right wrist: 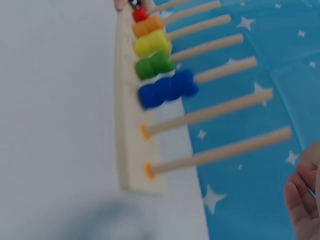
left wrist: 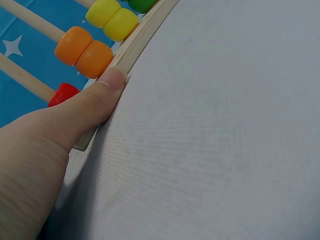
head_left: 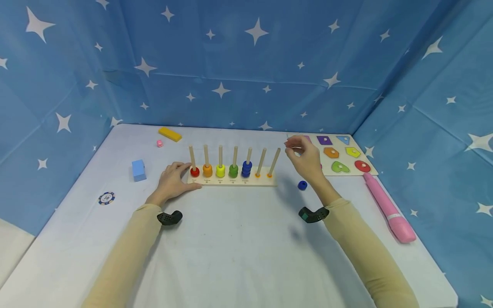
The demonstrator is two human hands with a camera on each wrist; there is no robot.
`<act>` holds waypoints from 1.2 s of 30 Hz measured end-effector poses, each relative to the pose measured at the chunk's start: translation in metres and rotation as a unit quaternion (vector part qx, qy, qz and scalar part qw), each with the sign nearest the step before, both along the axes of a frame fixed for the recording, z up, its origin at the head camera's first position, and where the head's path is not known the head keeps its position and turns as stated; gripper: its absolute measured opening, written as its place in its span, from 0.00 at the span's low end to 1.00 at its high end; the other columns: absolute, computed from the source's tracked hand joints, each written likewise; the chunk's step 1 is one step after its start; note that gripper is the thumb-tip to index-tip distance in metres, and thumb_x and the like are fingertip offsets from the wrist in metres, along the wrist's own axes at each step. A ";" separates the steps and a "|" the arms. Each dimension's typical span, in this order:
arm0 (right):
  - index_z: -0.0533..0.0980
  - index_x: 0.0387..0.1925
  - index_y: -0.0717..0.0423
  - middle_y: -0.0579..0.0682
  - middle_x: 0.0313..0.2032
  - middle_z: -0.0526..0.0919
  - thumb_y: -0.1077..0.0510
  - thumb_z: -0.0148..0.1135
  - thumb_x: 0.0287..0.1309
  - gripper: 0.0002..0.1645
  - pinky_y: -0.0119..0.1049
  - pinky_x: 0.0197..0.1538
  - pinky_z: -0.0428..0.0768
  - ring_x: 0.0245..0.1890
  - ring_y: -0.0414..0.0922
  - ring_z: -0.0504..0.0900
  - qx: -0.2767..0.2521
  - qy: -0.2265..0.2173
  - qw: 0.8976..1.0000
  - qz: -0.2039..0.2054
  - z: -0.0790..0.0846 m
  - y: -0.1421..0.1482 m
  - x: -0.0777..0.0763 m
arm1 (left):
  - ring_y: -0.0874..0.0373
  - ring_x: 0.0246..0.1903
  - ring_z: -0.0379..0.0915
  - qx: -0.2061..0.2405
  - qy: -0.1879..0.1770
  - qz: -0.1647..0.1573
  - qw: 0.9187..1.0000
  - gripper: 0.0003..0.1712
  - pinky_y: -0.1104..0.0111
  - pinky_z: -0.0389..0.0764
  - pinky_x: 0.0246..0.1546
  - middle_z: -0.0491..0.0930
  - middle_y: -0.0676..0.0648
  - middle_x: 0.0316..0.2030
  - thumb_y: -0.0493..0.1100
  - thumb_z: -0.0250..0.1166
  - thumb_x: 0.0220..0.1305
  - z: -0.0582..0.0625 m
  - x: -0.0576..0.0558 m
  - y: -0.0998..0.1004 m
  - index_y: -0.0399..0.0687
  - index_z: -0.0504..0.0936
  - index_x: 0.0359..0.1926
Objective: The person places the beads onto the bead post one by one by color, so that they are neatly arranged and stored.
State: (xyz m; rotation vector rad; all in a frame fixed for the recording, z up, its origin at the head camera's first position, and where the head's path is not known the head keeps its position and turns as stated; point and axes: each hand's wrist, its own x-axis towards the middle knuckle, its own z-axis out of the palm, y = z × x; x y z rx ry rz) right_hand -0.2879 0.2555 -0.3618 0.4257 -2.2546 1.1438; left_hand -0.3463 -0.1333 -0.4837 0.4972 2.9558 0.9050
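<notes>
A wooden peg board [head_left: 239, 182] carries a row of upright pegs. Red, orange, yellow, green and blue beads sit on the left pegs, and the two rightmost pegs [right wrist: 220, 152] are bare. At its left end my left hand [head_left: 172, 180] grips the board, thumb along the front edge and fingers behind. Three blue beads [right wrist: 167, 90] are stacked on one peg. My right hand [head_left: 306, 159] is raised just right of the last peg, fingers loosely bent, with nothing visible between them. Below it, a loose blue bead [head_left: 302, 185] lies on the table.
Behind the right hand lies a shape puzzle board [head_left: 327, 167], with a pink tapered object [head_left: 389, 209] beside it. On the left are a blue block [head_left: 138, 170], a yellow block [head_left: 170, 134], a small pink piece [head_left: 159, 143] and a poker chip [head_left: 106, 198]. A starry blue curtain [head_left: 231, 64] closes the back.
</notes>
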 end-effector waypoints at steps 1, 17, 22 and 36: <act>0.74 0.44 0.70 0.62 0.40 0.80 0.71 0.59 0.57 0.12 0.40 0.49 0.78 0.42 0.55 0.80 0.003 -0.006 1.000 -0.008 -0.006 0.006 -0.002 | 0.41 0.57 0.55 0.000 0.000 -0.001 1.000 0.59 0.47 0.58 0.58 0.60 0.37 0.61 0.72 0.68 0.42 0.000 0.000 0.000 0.45 0.62 0.69; 0.73 0.50 0.67 0.58 0.43 0.81 0.64 0.61 0.60 0.17 0.32 0.49 0.76 0.46 0.50 0.78 0.025 -0.175 0.983 -0.055 -0.074 0.075 0.021 | 0.41 0.58 0.55 -0.002 0.001 -0.001 1.000 0.57 0.47 0.57 0.58 0.60 0.37 0.61 0.70 0.70 0.43 0.003 0.001 0.004 0.45 0.62 0.69; 0.72 0.51 0.67 0.59 0.45 0.80 0.65 0.61 0.59 0.18 0.34 0.49 0.77 0.47 0.52 0.78 0.031 -0.210 0.975 -0.059 -0.086 0.085 0.027 | 0.41 0.57 0.55 -0.001 0.001 -0.001 1.000 0.57 0.47 0.57 0.58 0.60 0.37 0.61 0.70 0.70 0.44 0.003 0.000 0.003 0.45 0.62 0.69; 0.69 0.54 0.67 0.62 0.47 0.78 0.68 0.63 0.56 0.24 0.48 0.53 0.74 0.48 0.55 0.77 0.065 -0.260 0.963 -0.026 -0.095 0.087 0.029 | 0.42 0.58 0.56 0.000 -0.002 0.000 1.000 0.57 0.48 0.57 0.58 0.61 0.37 0.61 0.70 0.70 0.43 0.001 0.000 0.000 0.45 0.62 0.69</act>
